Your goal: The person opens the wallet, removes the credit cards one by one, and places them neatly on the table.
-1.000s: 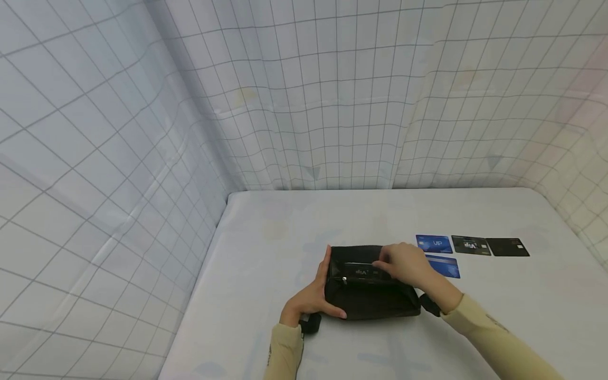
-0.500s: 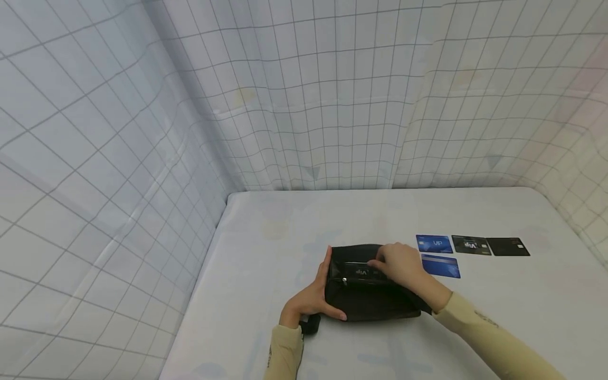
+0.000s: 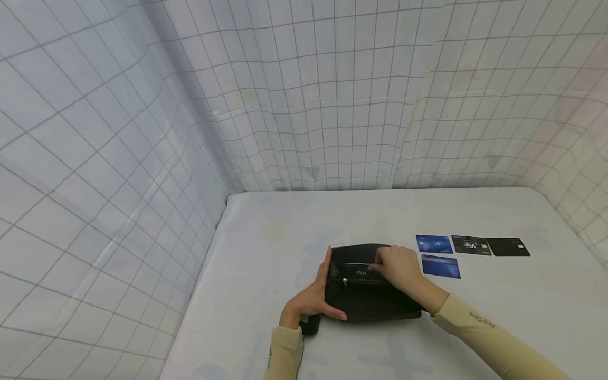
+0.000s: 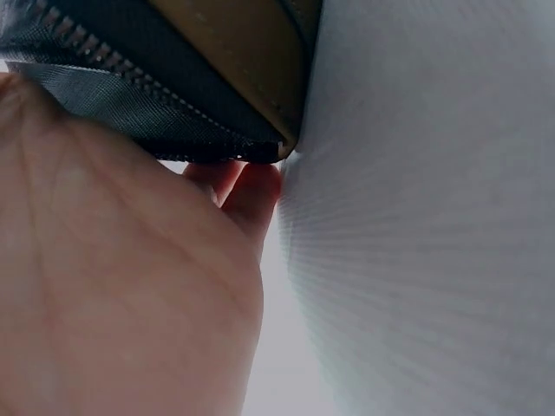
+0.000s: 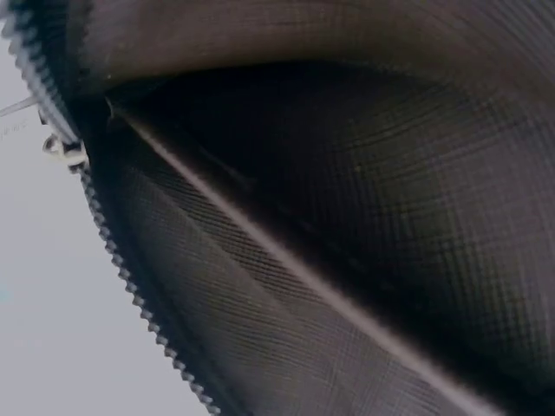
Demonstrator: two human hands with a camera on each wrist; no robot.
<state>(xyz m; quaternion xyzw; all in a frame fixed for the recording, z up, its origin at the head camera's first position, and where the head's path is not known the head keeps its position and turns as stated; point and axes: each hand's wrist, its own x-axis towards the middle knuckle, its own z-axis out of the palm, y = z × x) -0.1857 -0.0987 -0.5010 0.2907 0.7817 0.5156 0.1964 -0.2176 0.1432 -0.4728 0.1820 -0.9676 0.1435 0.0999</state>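
A black zip wallet lies spread apart on the white table, its zipped inner compartment facing up. Along its left end, my left hand holds it, fingers by the far corner and thumb on the near edge. A black card marked "Vip" shows in the wallet's middle, partly tucked in. My right hand pinches this card's right end with thumb and forefinger. In the left wrist view, fingertips sit at the wallet's corner. The right wrist view looks into the dark lining beside the zipper; the hand is out of that frame.
Right of the wallet lie a blue card with lettering, a black Vip card and a plain black card in a row. Below the first is another blue card. Grid-patterned white curtains surround the table.
My right hand has shifted slightly left and then a little down at the Vip card, uncovering more of the lower blue card. The left hand stays in place.
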